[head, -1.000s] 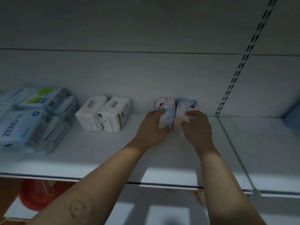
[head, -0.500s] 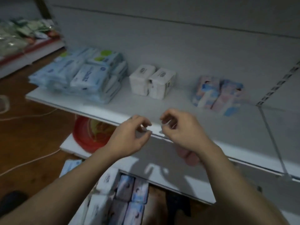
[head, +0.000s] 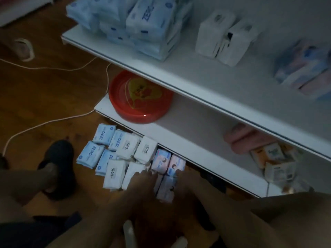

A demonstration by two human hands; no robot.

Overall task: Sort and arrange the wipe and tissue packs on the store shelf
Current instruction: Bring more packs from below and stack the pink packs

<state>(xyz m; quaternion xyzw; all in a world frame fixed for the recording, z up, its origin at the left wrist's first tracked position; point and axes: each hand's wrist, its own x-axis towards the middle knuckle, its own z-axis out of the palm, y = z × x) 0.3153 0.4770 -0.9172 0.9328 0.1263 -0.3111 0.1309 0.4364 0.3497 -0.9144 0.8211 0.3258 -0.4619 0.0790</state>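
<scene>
Loose packs lie on the wooden floor in front of the bottom shelf: blue ZERO packs (head: 100, 147), white packs (head: 129, 145) and pink packs (head: 168, 162). My left hand (head: 141, 183) reaches down, its fingers spread over the edge of a white pack and a pink one. My right hand (head: 186, 181) is beside it, fingertips on the pink packs. One pink pack (head: 166, 189) lies between the two hands. On the upper shelf (head: 215, 83) stand a stack of blue ZERO packs (head: 152, 24), two white packs (head: 223, 38) and pink-and-blue packs (head: 304, 68). The view is dim and blurred.
A red basin (head: 141, 97) sits on the lower shelf (head: 188, 133), with a pink object (head: 241, 138) and several small packs (head: 274, 158) further right. A white cable (head: 53, 120) runs across the floor. My foot in a dark shoe (head: 59, 167) stands left of the floor packs.
Both hands let go of the pink-and-blue packs on the upper shelf and dropped, empty, to the packs on the floor. The view tilted down with them.
</scene>
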